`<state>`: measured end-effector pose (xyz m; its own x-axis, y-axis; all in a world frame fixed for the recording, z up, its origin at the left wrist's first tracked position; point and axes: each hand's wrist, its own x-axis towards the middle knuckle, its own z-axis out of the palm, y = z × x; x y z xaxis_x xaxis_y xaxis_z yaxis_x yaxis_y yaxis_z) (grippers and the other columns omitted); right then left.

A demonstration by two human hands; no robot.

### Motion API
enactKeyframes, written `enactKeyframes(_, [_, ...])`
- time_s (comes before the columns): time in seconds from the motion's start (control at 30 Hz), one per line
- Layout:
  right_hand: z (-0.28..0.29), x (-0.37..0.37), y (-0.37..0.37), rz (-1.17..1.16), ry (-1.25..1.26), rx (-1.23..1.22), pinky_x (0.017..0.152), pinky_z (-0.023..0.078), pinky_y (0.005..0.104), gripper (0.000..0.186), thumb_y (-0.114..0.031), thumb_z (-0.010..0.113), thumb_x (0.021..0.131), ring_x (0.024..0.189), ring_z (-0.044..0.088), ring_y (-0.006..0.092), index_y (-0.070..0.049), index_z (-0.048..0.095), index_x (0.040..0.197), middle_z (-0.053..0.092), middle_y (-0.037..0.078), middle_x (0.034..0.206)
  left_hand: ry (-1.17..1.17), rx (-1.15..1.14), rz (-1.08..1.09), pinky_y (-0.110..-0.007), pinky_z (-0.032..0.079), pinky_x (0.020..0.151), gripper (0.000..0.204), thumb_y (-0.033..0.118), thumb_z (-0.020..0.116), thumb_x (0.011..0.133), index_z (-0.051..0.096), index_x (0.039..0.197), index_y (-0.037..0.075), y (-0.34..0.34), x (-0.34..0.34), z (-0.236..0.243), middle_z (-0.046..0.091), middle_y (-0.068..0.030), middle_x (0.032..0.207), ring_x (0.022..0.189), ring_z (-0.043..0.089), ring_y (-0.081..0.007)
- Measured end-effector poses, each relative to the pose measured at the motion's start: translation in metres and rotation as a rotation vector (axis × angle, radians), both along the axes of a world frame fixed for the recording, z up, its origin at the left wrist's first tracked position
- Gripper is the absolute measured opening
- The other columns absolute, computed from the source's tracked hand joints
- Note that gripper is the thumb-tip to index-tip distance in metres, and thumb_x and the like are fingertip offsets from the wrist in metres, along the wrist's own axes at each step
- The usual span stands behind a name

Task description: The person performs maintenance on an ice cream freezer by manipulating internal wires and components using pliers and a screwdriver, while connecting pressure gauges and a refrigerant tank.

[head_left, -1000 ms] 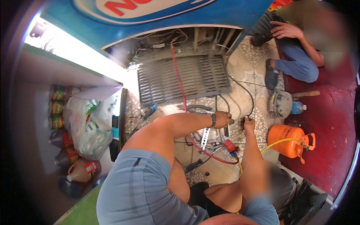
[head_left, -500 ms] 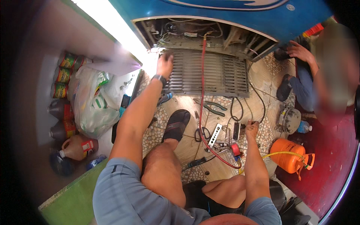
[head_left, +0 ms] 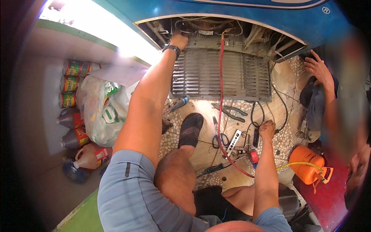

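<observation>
My left hand [head_left: 179, 40] reaches into the open lower bay of a blue cabinet [head_left: 232, 9], at its left end among wires and tubing; its fingertips are hidden there. Below the bay lies a dusty slatted grille panel [head_left: 208, 73]. A red hose [head_left: 221, 69] runs from a brass fitting in the bay, across the panel, towards a red gauge [head_left: 254, 156] on the floor. My right hand [head_left: 266, 129] is low over the floor, fingers curled round a black cord [head_left: 285, 116], beside a small black box [head_left: 256, 137].
Green-handled pliers [head_left: 232, 112], scissors [head_left: 220, 140], a perforated metal bar [head_left: 234, 143] and a blue-handled tool [head_left: 179, 104] lie on the tiles. An orange gas cylinder [head_left: 307, 164] stands right. Another person's hand [head_left: 320, 71] is at far right. Bottles and a plastic bag [head_left: 98, 112] sit left.
My left hand has moved up from the panel's top left corner into the bay. My right hand stays low by the cord and black box. The other person's hand has shifted, and the view has moved slightly.
</observation>
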<state>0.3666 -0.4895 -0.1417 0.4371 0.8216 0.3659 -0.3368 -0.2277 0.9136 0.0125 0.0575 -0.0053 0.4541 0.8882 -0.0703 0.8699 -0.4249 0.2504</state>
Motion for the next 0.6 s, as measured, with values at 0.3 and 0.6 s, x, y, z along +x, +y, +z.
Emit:
enactKeyframes(0.3, [0.042, -0.068, 0.040, 0.035, 1.732, 0.680, 0.092, 0.046, 0.0472, 0.050, -0.032, 0.058, 0.092, 0.103, 0.060, 0.0385, 0.004, 0.052, 0.125, 0.061, 0.023, 0.116, -0.262, -0.258, 0.252, -0.041, 0.050, 0.094, 0.048, 0.015, 0.057, 0.089, 0.048, 0.133, -0.002, -0.034, -0.004, 0.025, 0.063, -0.0292, 0.120, 0.112, 0.062, -0.0390])
enactKeyframes(0.6, [0.032, -0.062, 0.033, -0.044, 1.734, 0.525, 0.106, 0.041, 0.0432, 0.059, -0.038, 0.050, 0.096, 0.122, 0.052, 0.0440, 0.005, 0.047, 0.136, 0.058, 0.030, 0.123, -1.692, -0.816, 0.552, -0.045, 0.045, 0.103, 0.038, 0.007, 0.041, 0.100, 0.050, 0.136, 0.011, -0.044, 0.021, 0.006, 0.054, -0.0090, 0.136, 0.125, 0.051, -0.0260])
